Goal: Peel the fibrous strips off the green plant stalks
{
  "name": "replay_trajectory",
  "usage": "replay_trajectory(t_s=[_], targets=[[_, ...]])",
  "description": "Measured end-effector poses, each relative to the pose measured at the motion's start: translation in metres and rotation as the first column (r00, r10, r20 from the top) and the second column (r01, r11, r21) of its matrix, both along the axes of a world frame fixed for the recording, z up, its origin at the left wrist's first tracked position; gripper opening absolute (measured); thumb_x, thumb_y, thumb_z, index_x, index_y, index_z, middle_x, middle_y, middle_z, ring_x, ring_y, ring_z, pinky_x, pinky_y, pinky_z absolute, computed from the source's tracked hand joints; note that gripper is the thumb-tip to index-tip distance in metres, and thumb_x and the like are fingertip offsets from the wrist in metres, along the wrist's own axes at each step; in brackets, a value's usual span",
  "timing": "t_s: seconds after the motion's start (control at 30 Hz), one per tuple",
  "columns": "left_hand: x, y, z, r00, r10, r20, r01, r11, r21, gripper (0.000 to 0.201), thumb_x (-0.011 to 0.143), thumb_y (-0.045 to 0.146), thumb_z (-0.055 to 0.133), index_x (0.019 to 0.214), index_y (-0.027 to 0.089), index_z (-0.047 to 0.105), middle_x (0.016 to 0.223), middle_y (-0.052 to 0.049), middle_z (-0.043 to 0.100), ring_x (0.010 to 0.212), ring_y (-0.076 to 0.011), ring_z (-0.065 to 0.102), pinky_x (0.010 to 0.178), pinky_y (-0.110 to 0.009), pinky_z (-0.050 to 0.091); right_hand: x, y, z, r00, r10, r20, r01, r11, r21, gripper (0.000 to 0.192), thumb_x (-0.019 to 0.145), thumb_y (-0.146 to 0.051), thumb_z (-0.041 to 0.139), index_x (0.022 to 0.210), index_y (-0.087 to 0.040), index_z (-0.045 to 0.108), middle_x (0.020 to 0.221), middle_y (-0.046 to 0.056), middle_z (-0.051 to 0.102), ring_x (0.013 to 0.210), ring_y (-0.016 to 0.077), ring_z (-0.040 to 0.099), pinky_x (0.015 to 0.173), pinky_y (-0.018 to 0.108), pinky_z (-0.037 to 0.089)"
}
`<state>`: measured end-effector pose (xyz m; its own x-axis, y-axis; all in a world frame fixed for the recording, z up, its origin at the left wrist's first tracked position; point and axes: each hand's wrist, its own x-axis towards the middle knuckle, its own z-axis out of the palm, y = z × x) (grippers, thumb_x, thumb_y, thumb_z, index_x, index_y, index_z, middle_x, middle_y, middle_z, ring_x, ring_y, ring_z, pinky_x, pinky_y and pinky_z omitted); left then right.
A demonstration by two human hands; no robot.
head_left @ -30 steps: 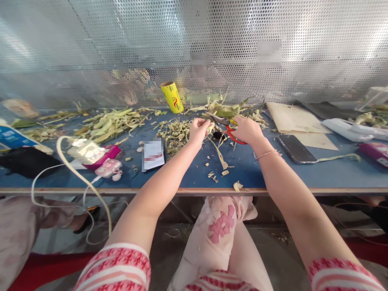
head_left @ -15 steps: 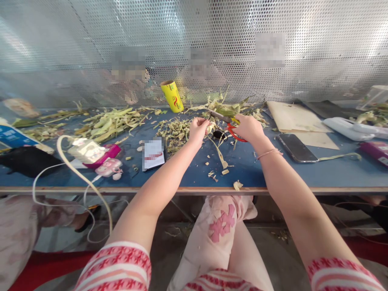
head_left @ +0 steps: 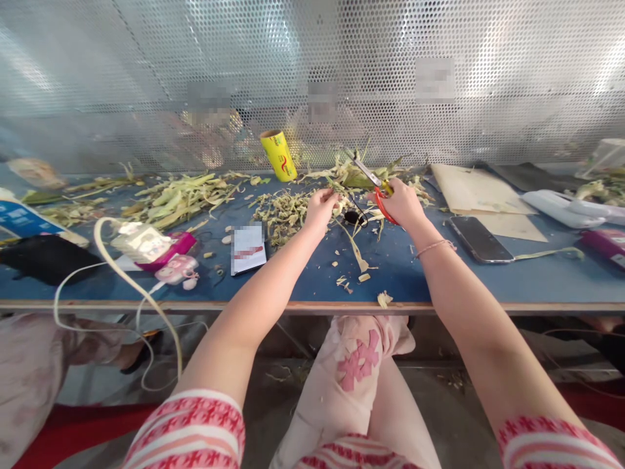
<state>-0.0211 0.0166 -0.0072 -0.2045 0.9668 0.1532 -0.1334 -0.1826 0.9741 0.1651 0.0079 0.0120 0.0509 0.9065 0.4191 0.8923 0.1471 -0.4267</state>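
My right hand (head_left: 407,203) is closed round the red and yellow handles of a pair of scissors (head_left: 367,172), whose blades point up and left above the table. To the left, my left hand (head_left: 320,212) has its fingers pinched together at a small greenish plant piece (head_left: 336,187), partly hidden by the fingers. Below that hand's left side spreads a pile of short dried plant pieces (head_left: 279,213). Between the hands lies a small black object (head_left: 352,217) with a thin dark cord. Long dry leaves (head_left: 360,174) lie behind the hands.
A yellow tube (head_left: 279,156) stands tilted at the back, near the perforated metal panel (head_left: 361,58). Stripped stalks (head_left: 185,198) lie left. A phone (head_left: 481,240) and cardboard (head_left: 476,187) are right. Cables (head_left: 141,296) hang over the table edge near a pink-cased device (head_left: 178,268).
The scissors have swung upward, their blades moving away from the left hand's fingertips. The right hand has turned slightly; the left hand stays almost in place.
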Motion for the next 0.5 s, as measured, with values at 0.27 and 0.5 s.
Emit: replay_trajectory(t_s=[0.27,0.5], targets=[[-0.007,0.014,-0.012,1.000,-0.019,0.000,0.019,1.000,0.014,0.008,0.090,0.012,0.052,0.084,0.016,0.056,0.075,-0.001,0.068,0.065,-0.0067,0.061,0.069,-0.020,0.047,0.011,0.002,0.000,0.996,-0.054,0.077,0.055,0.998,-0.009,0.065,0.079,-0.070,0.049,0.110,-0.013,0.052,0.112,0.022,0.063,0.103,0.0354,0.059,0.082,0.044,0.045],[-0.012,0.019,-0.012,0.999,0.019,0.048,-0.022,0.998,0.064,0.008,0.085,0.009,0.057,0.086,0.016,0.053,0.078,-0.001,0.068,0.065,-0.0078,0.062,0.076,-0.023,0.049,0.014,0.002,0.000,0.994,0.016,0.108,-0.017,1.000,0.006,0.061,0.078,-0.069,0.053,0.107,-0.015,0.054,0.109,0.020,0.065,0.101,0.0340,0.059,0.081,0.042,0.046]])
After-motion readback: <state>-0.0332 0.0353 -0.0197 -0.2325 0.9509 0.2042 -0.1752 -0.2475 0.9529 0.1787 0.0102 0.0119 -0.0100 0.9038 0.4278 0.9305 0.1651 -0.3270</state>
